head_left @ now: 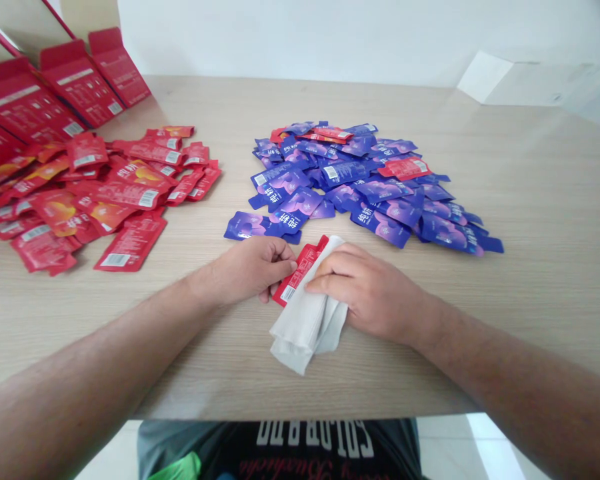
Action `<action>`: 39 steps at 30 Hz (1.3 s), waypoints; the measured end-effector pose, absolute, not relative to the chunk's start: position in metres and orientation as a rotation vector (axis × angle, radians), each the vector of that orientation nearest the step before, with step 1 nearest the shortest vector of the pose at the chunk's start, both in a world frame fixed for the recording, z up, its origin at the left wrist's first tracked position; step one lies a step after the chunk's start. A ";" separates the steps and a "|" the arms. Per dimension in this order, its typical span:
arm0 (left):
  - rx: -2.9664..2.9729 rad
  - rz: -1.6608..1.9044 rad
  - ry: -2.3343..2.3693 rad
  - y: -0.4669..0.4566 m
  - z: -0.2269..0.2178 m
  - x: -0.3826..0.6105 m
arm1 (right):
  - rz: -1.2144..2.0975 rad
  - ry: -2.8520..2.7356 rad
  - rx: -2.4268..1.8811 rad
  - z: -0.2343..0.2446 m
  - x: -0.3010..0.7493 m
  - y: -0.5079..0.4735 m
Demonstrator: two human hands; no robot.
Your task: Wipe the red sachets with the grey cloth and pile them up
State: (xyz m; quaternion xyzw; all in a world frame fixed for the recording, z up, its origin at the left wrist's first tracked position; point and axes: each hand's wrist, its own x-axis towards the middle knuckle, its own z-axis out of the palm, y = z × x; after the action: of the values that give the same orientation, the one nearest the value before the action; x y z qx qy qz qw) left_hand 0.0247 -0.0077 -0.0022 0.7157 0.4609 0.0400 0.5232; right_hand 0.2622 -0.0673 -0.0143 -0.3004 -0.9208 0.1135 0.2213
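Observation:
Near the front middle of the table, a red sachet (pixel 300 268) with a barcode is held between my two hands. My left hand (pixel 254 268) pinches its left edge with thumb and fingers. In my right hand (pixel 367 288) is a folded white tissue (pixel 305 328), pressed against the sachet and covering its right side. The lower end of the tissue hangs loosely towards me. Just beyond my hands lies a heap of purple sachets (pixel 343 172), with a few red sachets (pixel 405 168) on top of it.
At the left spreads a pile of red sachets (pixel 130 243). Behind it stand several red boxes (pixel 83 83) with raised flaps. A white box-like object (pixel 510 81) sits by the wall at the back right. The table's front edge (pixel 300 417) is close to my body.

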 end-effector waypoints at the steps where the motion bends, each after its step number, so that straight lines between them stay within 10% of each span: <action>1: 1.708 0.099 1.104 -0.008 -0.002 0.025 | 0.306 -2.524 -0.846 -0.015 0.262 -0.067; 39: 1.702 0.101 1.051 -0.010 -0.005 0.026 | 0.258 -2.524 -0.809 -0.017 0.257 -0.065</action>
State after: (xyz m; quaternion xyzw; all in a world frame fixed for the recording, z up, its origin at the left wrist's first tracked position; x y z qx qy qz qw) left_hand 0.0261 -0.0098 -0.0050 0.7157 0.4420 0.0426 0.5390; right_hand 0.2572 -0.0651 -0.0174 -0.2953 -0.9208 0.0940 0.2367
